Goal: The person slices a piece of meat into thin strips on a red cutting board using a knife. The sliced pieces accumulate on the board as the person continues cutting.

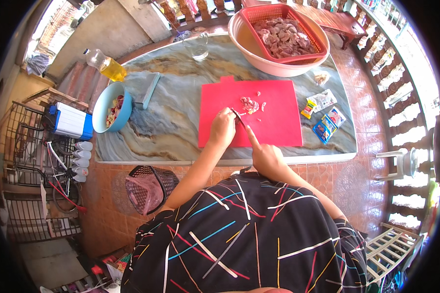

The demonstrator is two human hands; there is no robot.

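A red cutting board lies on the marble-patterned table, with a small heap of sliced shallot or onion and a few loose pieces on it. My right hand is closed around a knife, its index finger stretched along the blade's back. The blade points up and left, beside the fingertips of my left hand. Those fingertips are bent together on the board and pinch a small piece, mostly hidden under them, which looks like the same shallot or onion.
Behind the board, a pink basin bears a red basket of raw meat. At left are a blue bowl of peeled bulbs, an oil bottle and a slicer-like tool. A glass stands behind; seasoning packets lie right.
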